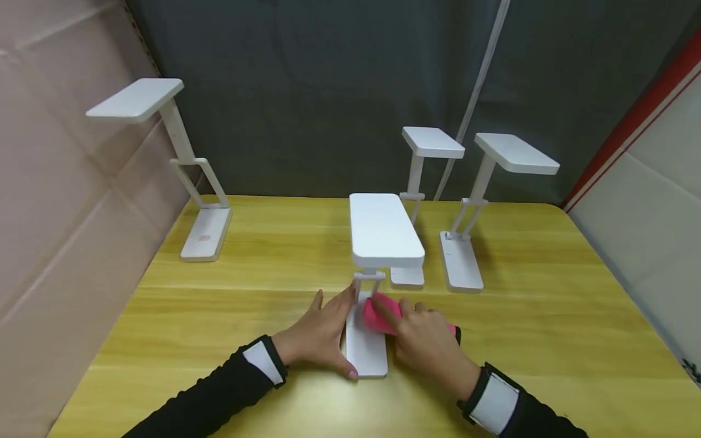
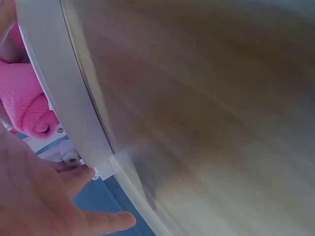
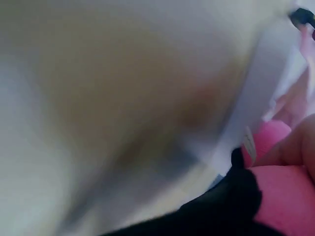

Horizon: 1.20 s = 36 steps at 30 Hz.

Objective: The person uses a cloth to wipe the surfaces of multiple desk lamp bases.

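A white folding desk lamp [image 1: 366,353] stands near the table's front, its flat rectangular head [image 1: 386,230] overhanging the base. My left hand [image 1: 323,334] spans the base's left side, thumb at the front corner and fingertips by the hinge [image 2: 70,158]. One finger sticks out from the lamp. With my right hand [image 1: 427,340] I hold a fluffy pink cloth [image 1: 381,313] bunched against the base's right side, the index finger pressing on it toward the hinge. Black material [image 3: 221,196] borders the cloth in the right wrist view. The lamp's head hides part of the hinged arm.
Two similar white lamps, one [image 1: 432,143] directly behind and another [image 1: 462,261] to its right, stand close beyond the held lamp. A further lamp [image 1: 205,234] is at the far left. A dark curtain [image 1: 306,103] closes off the back of the wooden table [image 1: 274,243].
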Each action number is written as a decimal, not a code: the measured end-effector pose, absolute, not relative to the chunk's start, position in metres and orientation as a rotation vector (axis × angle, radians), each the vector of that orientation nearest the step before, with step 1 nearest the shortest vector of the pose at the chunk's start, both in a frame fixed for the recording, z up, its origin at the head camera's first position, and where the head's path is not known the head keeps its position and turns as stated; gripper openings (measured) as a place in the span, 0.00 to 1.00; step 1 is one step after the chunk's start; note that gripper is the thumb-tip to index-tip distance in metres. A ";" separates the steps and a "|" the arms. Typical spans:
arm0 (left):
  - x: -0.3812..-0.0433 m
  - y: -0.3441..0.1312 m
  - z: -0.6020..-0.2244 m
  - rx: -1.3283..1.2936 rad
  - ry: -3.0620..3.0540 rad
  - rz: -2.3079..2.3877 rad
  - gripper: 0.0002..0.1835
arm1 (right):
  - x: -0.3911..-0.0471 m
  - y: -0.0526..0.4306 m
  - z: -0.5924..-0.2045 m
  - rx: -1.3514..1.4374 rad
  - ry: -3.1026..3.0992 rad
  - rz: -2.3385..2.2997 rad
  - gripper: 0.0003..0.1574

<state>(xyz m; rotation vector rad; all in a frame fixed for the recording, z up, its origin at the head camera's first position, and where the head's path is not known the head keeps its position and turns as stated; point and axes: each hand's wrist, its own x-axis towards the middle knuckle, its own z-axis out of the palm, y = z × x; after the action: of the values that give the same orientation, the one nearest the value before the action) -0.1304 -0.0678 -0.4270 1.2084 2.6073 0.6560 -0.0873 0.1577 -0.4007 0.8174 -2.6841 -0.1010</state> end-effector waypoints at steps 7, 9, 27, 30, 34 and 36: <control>-0.129 -0.067 -0.421 1.173 2.617 0.630 0.78 | -0.069 0.156 -0.401 0.823 -2.802 -0.055 0.35; -0.129 -0.066 -0.420 1.170 2.616 0.614 0.78 | -0.060 0.158 -0.400 0.844 -2.826 -0.030 0.36; -0.125 -0.072 -0.420 1.141 2.669 0.459 0.76 | -0.043 0.155 -0.367 1.031 -2.894 0.382 0.45; -0.126 -0.074 -0.422 1.113 2.636 0.515 0.75 | -0.067 0.142 -0.370 0.973 -2.785 0.206 0.44; -0.126 -0.076 -0.424 1.077 2.609 0.550 0.75 | -0.089 0.127 -0.386 0.911 -2.709 -0.020 0.41; -0.127 -0.076 -0.424 1.074 2.622 0.525 0.74 | -0.092 0.125 -0.394 0.885 -2.696 -0.067 0.40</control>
<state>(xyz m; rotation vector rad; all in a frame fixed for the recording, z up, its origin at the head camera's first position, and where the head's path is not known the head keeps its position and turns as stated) -0.1268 -0.0765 -0.4237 1.0735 2.6224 0.5248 -0.0918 0.1245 -0.3944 0.8854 -2.6958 -0.0671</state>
